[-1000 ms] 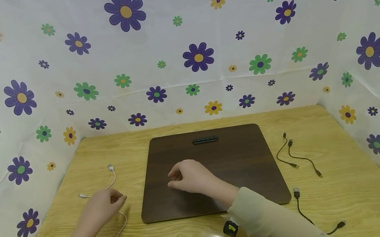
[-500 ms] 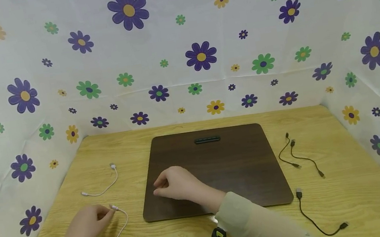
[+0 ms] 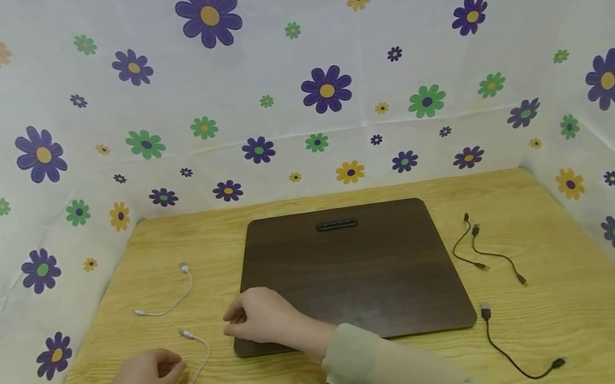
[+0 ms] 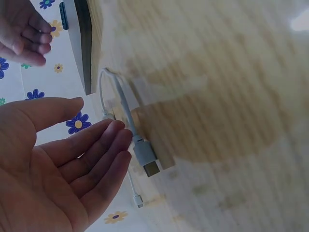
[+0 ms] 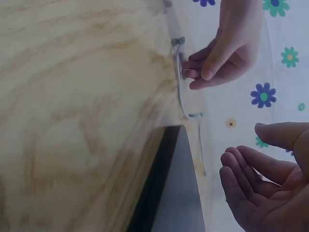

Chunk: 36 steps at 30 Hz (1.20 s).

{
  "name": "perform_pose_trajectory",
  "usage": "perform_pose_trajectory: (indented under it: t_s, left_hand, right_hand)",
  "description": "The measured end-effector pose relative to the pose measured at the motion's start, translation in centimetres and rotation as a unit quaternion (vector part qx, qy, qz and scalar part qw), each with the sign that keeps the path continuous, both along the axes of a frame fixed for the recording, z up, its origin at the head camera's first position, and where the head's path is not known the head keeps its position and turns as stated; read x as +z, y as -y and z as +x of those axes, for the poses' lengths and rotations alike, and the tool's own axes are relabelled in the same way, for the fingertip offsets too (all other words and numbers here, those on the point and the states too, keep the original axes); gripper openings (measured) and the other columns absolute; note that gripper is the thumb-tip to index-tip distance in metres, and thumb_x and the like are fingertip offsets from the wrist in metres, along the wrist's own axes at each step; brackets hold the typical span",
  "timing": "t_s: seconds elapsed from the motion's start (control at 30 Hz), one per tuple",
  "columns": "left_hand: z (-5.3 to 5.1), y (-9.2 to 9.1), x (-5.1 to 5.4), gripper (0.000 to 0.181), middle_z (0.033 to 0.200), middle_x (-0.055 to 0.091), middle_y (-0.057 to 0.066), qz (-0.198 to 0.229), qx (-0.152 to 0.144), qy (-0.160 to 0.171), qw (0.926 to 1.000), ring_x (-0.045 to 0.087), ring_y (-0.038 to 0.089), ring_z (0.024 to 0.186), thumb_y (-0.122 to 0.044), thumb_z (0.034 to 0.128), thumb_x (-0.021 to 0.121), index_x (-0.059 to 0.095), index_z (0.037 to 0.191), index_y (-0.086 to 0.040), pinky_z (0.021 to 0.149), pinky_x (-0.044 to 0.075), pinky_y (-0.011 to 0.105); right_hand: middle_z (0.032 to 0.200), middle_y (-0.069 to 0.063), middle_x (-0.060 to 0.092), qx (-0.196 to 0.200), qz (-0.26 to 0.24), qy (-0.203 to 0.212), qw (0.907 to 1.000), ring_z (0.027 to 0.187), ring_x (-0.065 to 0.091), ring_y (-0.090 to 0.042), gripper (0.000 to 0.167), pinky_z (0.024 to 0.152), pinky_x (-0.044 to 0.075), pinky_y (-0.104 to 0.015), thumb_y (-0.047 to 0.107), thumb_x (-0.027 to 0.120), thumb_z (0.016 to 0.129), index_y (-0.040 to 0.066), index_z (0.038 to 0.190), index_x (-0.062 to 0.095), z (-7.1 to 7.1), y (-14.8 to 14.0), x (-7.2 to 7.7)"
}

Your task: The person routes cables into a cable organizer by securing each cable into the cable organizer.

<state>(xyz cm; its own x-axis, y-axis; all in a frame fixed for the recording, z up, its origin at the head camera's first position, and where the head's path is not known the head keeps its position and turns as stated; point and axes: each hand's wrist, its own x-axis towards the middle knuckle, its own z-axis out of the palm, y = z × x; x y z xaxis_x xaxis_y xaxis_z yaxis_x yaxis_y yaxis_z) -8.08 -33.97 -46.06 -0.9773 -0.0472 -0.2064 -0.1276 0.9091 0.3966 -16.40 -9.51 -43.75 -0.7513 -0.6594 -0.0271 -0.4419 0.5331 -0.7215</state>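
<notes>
1. White cloth with purple, green and orange flowers walls in left, back and right; faint creases.
2. Surface: yellowish wood grain, light glare near the front edge.
3. Left: far white cable, curved, lying flat.
4. Left hand: fingers loosely bent, gripping nothing, just beside the near white cable; contact unclear. Cable lies curved on the surface, between hand and board, one end hidden behind the hand in head view.
5. Right hand: relaxed, nothing held, raised at the left edge of the dark brown board. Pale sleeve on that arm.
6. Board: flat, mid-surface, rounded corners; dark bar near its far edge.
7. Right of board: two black cables close together, a third black cable nearer the front.
</notes>
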Motion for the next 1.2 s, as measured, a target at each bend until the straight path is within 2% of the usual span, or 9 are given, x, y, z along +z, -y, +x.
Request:
perform_pose_trajectory:
  t_s: [0.17, 0.53, 0.63, 0.77, 0.83, 0.9, 1.0, 1.1, 1.2]
  left_hand:
    - [0.6, -0.4, -0.4, 0.02, 0.088, 0.076, 0.0, 0.001, -0.001, -0.004, 1.0, 0.064, 0.013, 0.078, -0.022, 0.0947, 0.079, 0.08, 0.101, -0.003, 0.071, 0.057, 0.037]
    - [1.7, -1.3, -0.9, 0.023, 0.081, 0.068, -0.005, -0.012, 0.014, 0.019, 0.9996, 0.058, 0.013, 0.075, -0.032, 0.0889, 0.085, 0.076, 0.092, -0.01, 0.068, 0.05, 0.035]
    - [1.8, -1.3, -1.0, 0.023, 0.078, 0.066, -0.005, -0.016, 0.016, 0.02, 0.9995, 0.056, 0.014, 0.073, -0.032, 0.0878, 0.086, 0.074, 0.086, -0.013, 0.066, 0.047, 0.034]
    - [1.8, -1.6, -1.1, 0.023, 0.074, 0.063, -0.005, -0.023, 0.013, 0.014, 0.9996, 0.054, 0.013, 0.069, -0.028, 0.0875, 0.086, 0.07, 0.08, -0.014, 0.063, 0.045, 0.032]
    - [1.9, -1.7, -1.1, 0.023, 0.073, 0.062, -0.005, -0.026, 0.009, 0.01, 0.9996, 0.053, 0.013, 0.067, -0.025, 0.0872, 0.086, 0.068, 0.078, -0.015, 0.062, 0.044, 0.031]
    - [2.0, -1.9, -1.1, 0.023, 0.072, 0.061, -0.005, -0.029, 0.004, 0.006, 0.9996, 0.052, 0.013, 0.066, -0.022, 0.0868, 0.087, 0.067, 0.077, -0.015, 0.061, 0.043, 0.03]
    - [1.9, -2.1, -1.1, 0.023, 0.071, 0.059, -0.005, -0.035, -0.003, -0.001, 0.9994, 0.051, 0.013, 0.066, -0.019, 0.0865, 0.086, 0.066, 0.077, -0.015, 0.061, 0.042, 0.031]
    - [1.9, -2.4, -1.1, 0.021, 0.072, 0.06, -0.006, -0.036, -0.009, -0.005, 0.9993, 0.052, 0.012, 0.067, -0.017, 0.0862, 0.085, 0.066, 0.077, -0.015, 0.062, 0.044, 0.031]
    - [1.8, -2.8, -1.2, 0.019, 0.072, 0.061, -0.005, -0.03, -0.013, 0.005, 0.9994, 0.053, 0.012, 0.068, -0.014, 0.0871, 0.083, 0.067, 0.078, -0.014, 0.062, 0.045, 0.031]
  right_hand:
    - [0.101, 0.007, 0.081, -0.005, 0.024, -0.009, 0.9997, 0.082, 0.069, 0.004, 0.022, 0.074, 0.053, -0.009, 0.025, 0.078, 0.099, 0.011, 0.116, 0.082, 0.8, 1.6, -0.6]
    - [0.098, 0.013, 0.078, -0.007, 0.081, -0.064, 0.9946, 0.083, 0.066, 0.007, 0.02, 0.073, 0.05, -0.007, 0.028, 0.076, 0.099, 0.018, 0.116, 0.082, 1.7, 4.0, -2.7]
    - [0.103, 0.014, 0.077, -0.004, 0.11, -0.096, 0.9893, 0.088, 0.066, 0.005, 0.024, 0.075, 0.052, -0.009, 0.032, 0.074, 0.1, 0.021, 0.12, 0.081, 1.7, 4.7, -3.1]
    - [0.111, 0.012, 0.077, 0.002, 0.158, -0.15, 0.9759, 0.098, 0.069, 0.001, 0.029, 0.081, 0.055, -0.013, 0.039, 0.073, 0.101, 0.024, 0.124, 0.079, 1.6, 5.5, -3.5]
    - [0.107, 0.011, 0.076, 0.005, 0.178, -0.171, 0.969, 0.096, 0.069, -0.001, 0.024, 0.078, 0.056, -0.015, 0.041, 0.071, 0.101, 0.024, 0.114, 0.081, 1.5, 5.8, -3.6]
    - [0.097, 0.011, 0.074, 0.008, 0.195, -0.185, 0.9633, 0.087, 0.067, -0.002, 0.024, 0.072, 0.054, -0.016, 0.043, 0.069, 0.102, 0.023, 0.095, 0.081, 1.5, 6.1, -3.6]
    - [0.08, 0.01, 0.066, 0.01, 0.214, -0.196, 0.957, 0.071, 0.058, -0.003, 0.044, 0.061, 0.048, -0.019, 0.045, 0.067, 0.103, 0.022, 0.067, 0.066, 1.6, 6.4, -3.7]
    - [0.073, 0.009, 0.06, 0.007, 0.23, -0.205, 0.9513, 0.062, 0.05, -0.005, 0.056, 0.054, 0.044, -0.021, 0.048, 0.066, 0.104, 0.021, 0.057, 0.054, 1.7, 6.6, -3.8]
    - [0.071, 0.008, 0.058, 0.001, 0.242, -0.219, 0.9452, 0.061, 0.049, -0.006, 0.058, 0.049, 0.043, -0.022, 0.051, 0.065, 0.103, 0.021, 0.056, 0.053, 1.9, 6.8, -3.9]
